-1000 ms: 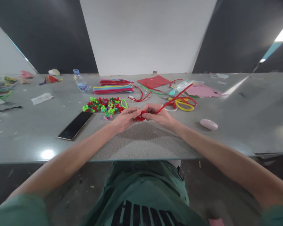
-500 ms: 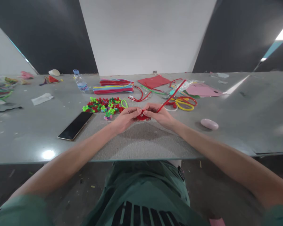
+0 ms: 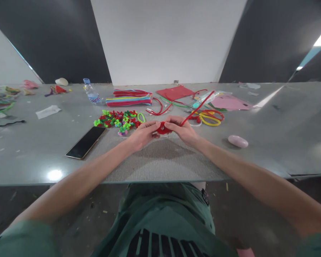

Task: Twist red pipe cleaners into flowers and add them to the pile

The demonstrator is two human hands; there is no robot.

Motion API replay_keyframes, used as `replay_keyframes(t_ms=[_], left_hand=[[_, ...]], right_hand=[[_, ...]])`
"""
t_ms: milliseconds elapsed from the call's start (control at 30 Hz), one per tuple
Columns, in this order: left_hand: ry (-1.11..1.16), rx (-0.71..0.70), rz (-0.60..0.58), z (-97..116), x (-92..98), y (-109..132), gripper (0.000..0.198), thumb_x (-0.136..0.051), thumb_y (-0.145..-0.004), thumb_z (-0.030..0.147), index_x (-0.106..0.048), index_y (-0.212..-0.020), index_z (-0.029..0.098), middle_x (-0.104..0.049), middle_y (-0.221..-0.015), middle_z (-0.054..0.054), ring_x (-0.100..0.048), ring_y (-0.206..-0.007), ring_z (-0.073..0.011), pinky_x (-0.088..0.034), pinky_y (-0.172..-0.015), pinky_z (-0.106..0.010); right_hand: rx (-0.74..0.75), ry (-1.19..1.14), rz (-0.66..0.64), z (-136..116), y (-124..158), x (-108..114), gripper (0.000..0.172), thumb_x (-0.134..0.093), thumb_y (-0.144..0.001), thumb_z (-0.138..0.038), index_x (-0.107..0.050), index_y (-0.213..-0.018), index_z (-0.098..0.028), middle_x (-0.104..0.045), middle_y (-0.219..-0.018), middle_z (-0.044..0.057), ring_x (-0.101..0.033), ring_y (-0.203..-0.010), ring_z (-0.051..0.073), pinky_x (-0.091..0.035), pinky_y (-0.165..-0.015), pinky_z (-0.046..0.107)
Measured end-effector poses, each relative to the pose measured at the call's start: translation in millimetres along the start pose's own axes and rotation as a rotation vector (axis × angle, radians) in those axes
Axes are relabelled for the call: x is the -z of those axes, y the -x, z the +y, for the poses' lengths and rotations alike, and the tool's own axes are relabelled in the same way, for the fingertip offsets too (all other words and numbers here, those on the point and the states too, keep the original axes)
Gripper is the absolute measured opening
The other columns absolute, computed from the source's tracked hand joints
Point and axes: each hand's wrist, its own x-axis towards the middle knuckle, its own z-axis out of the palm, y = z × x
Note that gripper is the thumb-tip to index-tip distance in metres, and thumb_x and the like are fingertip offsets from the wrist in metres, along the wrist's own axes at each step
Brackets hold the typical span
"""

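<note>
Both hands meet above the grey table (image 3: 42, 150) near its front middle. My left hand (image 3: 143, 134) pinches a small coiled loop at one end of a red pipe cleaner (image 3: 164, 127). My right hand (image 3: 182, 130) is closed on the same pipe cleaner, whose straight free end sticks up and to the right. A pile of small red and green pipe-cleaner shapes (image 3: 117, 119) lies just left of my hands.
A black phone (image 3: 85, 142) lies at the left front. A bundle of coloured pipe cleaners (image 3: 128, 98) and a water bottle (image 3: 91, 91) sit behind. Yellow scissors (image 3: 209, 117), red felt (image 3: 174, 92) and pink paper (image 3: 230, 102) are at the right, with a pink oval object (image 3: 238, 141).
The coiled end has risen slightly between my fingers, and the free end of the pipe cleaner has swung a little as my hands turn it.
</note>
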Motion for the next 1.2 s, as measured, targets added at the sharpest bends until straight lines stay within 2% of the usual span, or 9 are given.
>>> replay_keyframes(t_ms=[200, 333, 433, 567, 767, 867, 1067, 1200], left_hand=[[-0.081, -0.001, -0.058, -2, 4.8, 2, 0.033, -0.091, -0.08, 0.044, -0.075, -0.08, 0.016, -0.066, -0.083, -0.003, -0.062, -0.081, -0.015, -0.047, -0.079, -0.029], [-0.037, -0.023, -0.062, -1, 1.6, 1, 0.035, -0.092, -0.079, 0.047, -0.075, -0.08, 0.016, -0.066, -0.083, -0.003, -0.063, -0.082, -0.0159, -0.049, -0.081, -0.031], [-0.006, -0.017, -0.046, 0, -0.8, 0, 0.035, -0.092, -0.078, 0.047, -0.076, -0.079, 0.016, -0.068, -0.084, -0.004, -0.062, -0.08, -0.0156, -0.048, -0.076, -0.029], [0.034, 0.011, 0.001, 1, -0.7, -1, 0.03, -0.091, -0.079, 0.043, -0.076, -0.078, 0.017, -0.068, -0.083, -0.004, -0.061, -0.077, -0.0151, -0.045, -0.068, -0.027], [-0.044, 0.012, 0.001, 0, 2.0, 0, 0.025, -0.089, -0.08, 0.036, -0.074, -0.076, 0.016, -0.066, -0.081, -0.002, -0.06, -0.077, -0.0145, -0.044, -0.073, -0.028], [-0.061, 0.018, -0.006, -1, 2.9, 0, 0.023, -0.089, -0.08, 0.034, -0.074, -0.078, 0.016, -0.066, -0.082, -0.002, -0.061, -0.079, -0.015, -0.045, -0.076, -0.029], [0.0, 0.057, 0.012, 1, 3.8, -3, 0.024, -0.086, -0.082, 0.037, -0.075, -0.083, 0.016, -0.068, -0.089, -0.005, -0.059, -0.077, -0.015, -0.046, -0.071, -0.029], [-0.015, 0.018, 0.013, 0, 4.5, -3, 0.029, -0.091, -0.079, 0.042, -0.077, -0.084, 0.016, -0.069, -0.089, -0.005, -0.059, -0.075, -0.0134, -0.047, -0.072, -0.028]], right_hand=[[-0.013, 0.06, -0.099, 0, 0, 2, 0.038, -0.074, -0.095, -0.054, -0.072, -0.081, -0.018, -0.064, -0.076, 0.0, -0.054, -0.072, 0.014, -0.045, -0.072, 0.029], [-0.038, -0.072, -0.073, 7, 0, 2, 0.035, -0.077, -0.094, -0.053, -0.07, -0.082, -0.021, -0.062, -0.077, -0.001, -0.056, -0.074, 0.015, -0.047, -0.074, 0.03], [-0.049, -0.122, -0.064, 11, -1, 2, 0.036, -0.078, -0.093, -0.053, -0.068, -0.08, -0.021, -0.061, -0.076, -0.002, -0.056, -0.074, 0.014, -0.047, -0.074, 0.029], [-0.055, -0.102, -0.059, 10, -1, 1, 0.037, -0.077, -0.093, -0.054, -0.067, -0.08, -0.02, -0.061, -0.075, -0.002, -0.055, -0.072, 0.013, -0.046, -0.073, 0.028], [-0.059, 0.025, -0.063, -1, 1, 0, 0.038, -0.077, -0.093, -0.054, -0.071, -0.08, -0.018, -0.066, -0.077, 0.0, -0.058, -0.073, 0.014, -0.046, -0.074, 0.029], [-0.056, 0.031, -0.055, 2, 0, 1, 0.037, -0.077, -0.092, -0.053, -0.072, -0.081, -0.018, -0.068, -0.078, 0.001, -0.059, -0.074, 0.015, -0.047, -0.075, 0.029], [-0.004, -0.021, 0.009, 16, -5, 5, 0.037, -0.074, -0.096, -0.055, -0.068, -0.084, -0.02, -0.061, -0.077, -0.001, -0.053, -0.073, 0.013, -0.043, -0.071, 0.028], [-0.01, -0.058, -0.016, 17, -4, 4, 0.037, -0.071, -0.098, -0.055, -0.066, -0.084, -0.021, -0.058, -0.077, -0.002, -0.051, -0.072, 0.013, -0.042, -0.071, 0.028]])
